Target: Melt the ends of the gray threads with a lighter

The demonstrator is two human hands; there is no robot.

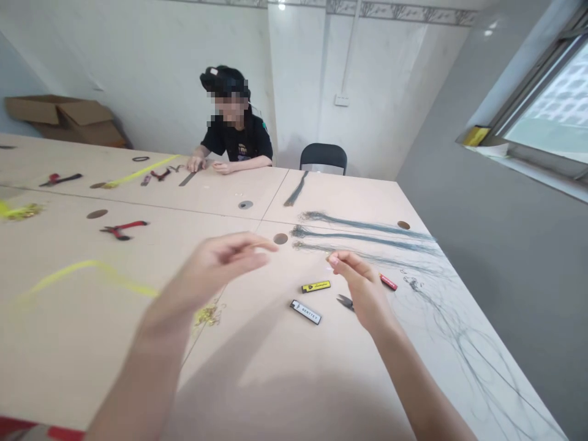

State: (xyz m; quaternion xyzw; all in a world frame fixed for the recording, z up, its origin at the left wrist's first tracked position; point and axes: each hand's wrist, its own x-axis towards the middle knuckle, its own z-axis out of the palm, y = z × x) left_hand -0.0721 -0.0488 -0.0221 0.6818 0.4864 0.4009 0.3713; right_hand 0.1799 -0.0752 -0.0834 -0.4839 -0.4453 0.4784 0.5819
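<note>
Beige tabletop, left hand half parted, right hand pinched

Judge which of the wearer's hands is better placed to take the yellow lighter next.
Likely the right hand, which appears nearer the yellow lighter, while the left hand sits farther to the left. Whether either holds something small is unclear.

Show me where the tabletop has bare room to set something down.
Tabletop lies bare between the forearms, nearer the camera than the white lighter; another patch borders the left forearm, the yellow strip and the near edge. Around the right hand it is crowded: blue-green strands, pointed blades and more lighters.
</note>
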